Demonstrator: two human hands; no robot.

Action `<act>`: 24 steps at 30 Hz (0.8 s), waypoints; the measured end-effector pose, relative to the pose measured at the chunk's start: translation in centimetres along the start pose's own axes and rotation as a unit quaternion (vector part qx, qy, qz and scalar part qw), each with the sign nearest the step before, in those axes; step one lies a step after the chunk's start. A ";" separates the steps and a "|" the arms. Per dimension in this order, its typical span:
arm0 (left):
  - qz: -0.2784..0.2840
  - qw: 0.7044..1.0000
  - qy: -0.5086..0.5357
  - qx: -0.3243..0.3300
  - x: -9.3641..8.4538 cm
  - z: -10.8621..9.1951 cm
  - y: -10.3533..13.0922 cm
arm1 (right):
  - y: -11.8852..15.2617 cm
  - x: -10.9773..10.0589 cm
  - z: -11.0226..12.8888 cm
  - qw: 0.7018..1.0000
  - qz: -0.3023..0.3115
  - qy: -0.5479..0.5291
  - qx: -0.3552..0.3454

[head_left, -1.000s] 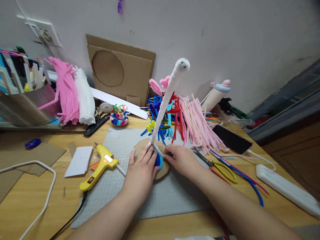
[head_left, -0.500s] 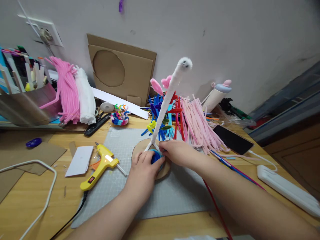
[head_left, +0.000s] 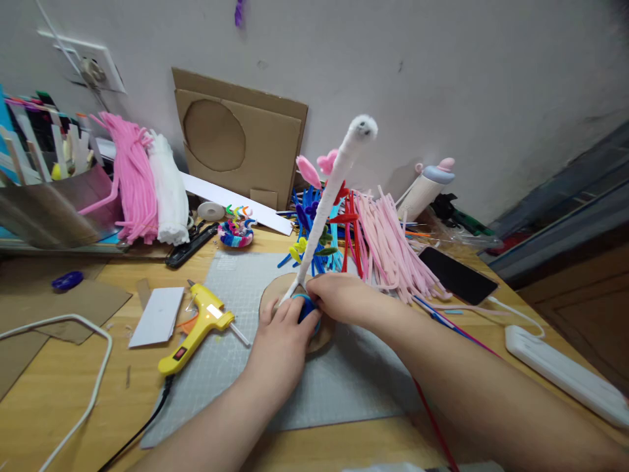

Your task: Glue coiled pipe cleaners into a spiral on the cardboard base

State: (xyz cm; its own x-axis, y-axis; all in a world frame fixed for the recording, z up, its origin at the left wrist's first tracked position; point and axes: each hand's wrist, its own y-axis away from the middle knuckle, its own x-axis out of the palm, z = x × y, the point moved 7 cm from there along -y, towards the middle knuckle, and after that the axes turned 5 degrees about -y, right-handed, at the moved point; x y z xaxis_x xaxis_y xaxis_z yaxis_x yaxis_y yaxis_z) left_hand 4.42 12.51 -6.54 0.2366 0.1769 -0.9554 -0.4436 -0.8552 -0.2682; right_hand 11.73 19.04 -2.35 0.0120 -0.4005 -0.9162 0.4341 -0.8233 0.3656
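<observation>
On the cutting mat (head_left: 236, 373) lies a round cardboard disc (head_left: 275, 288). A tall white fuzzy stem (head_left: 322, 210) leans up from it, splitting into legs at its base. Beside the base sits a blue coiled round piece (head_left: 305, 309), partly hidden by fingers. My left hand (head_left: 282, 331) is closed round the near side of the blue piece, its fingertips by the stem's left leg. At the right side of the stem's base, my right hand (head_left: 337, 298) is closed in a pinch. Whatever its fingertips hold is hidden.
A yellow glue gun (head_left: 204, 321) and white cards (head_left: 156, 318) lie to the left. Bundled pipe cleaners (head_left: 388, 242), a phone (head_left: 458, 275) and a white power strip (head_left: 565, 373) are on the right. Cardboard (head_left: 275, 137) leans against the wall.
My right hand has shifted slightly left, closer to the stem's base and over the blue piece. My left hand stays in nearly the same place.
</observation>
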 end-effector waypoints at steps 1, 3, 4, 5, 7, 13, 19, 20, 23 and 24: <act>-0.001 1.000 -0.002 0.000 0.1 0.0 0.0 | 0.0 0.0 0.0 1.000 0.002 -0.004 0.005; -0.002 1.000 -0.006 -0.002 0.1 0.0 -0.1 | 0.0 0.1 0.0 1.000 0.004 -0.015 0.016; -0.003 1.000 -0.009 -0.002 0.1 -0.1 -0.1 | 0.0 0.1 -0.2 1.000 0.002 -0.023 0.022; -0.003 1.000 -0.011 -0.002 0.1 -0.1 -0.1 | 0.1 0.2 -0.3 0.999 -0.002 -0.032 0.026; -0.002 1.000 -0.015 -0.001 0.0 -0.2 -0.1 | 0.2 0.4 -0.8 0.998 -0.018 -0.060 0.030; 0.003 1.000 -0.022 0.002 -0.3 -0.4 -0.1 | 2.5 1.3 -3.8 0.979 -0.031 -0.196 0.039; 0.006 1.000 -0.023 -0.004 -0.3 -0.4 -0.1 | 8.9 4.6 -5.9 0.791 0.059 -0.607 0.040; 0.006 1.000 -0.024 -0.005 -0.3 -0.4 -0.1 | 10.3 5.2 -6.1 0.762 0.059 -0.644 0.033; 0.004 1.000 -0.024 -0.007 -0.2 -0.3 -0.1 | 14.5 7.4 -7.0 0.704 0.062 -0.708 0.016; 0.004 1.000 -0.024 -0.007 -0.2 -0.3 -0.1 | 15.9 8.3 -7.3 0.694 0.070 -0.716 0.010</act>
State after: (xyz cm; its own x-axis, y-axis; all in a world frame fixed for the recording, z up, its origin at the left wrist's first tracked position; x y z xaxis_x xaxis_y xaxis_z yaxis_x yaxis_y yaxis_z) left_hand 4.73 12.44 -6.31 0.1909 0.1931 -0.9624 -0.4339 -0.8629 -0.2592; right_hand 25.32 5.55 -5.30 -0.8612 -0.4546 0.2274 0.5069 -0.7351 0.4502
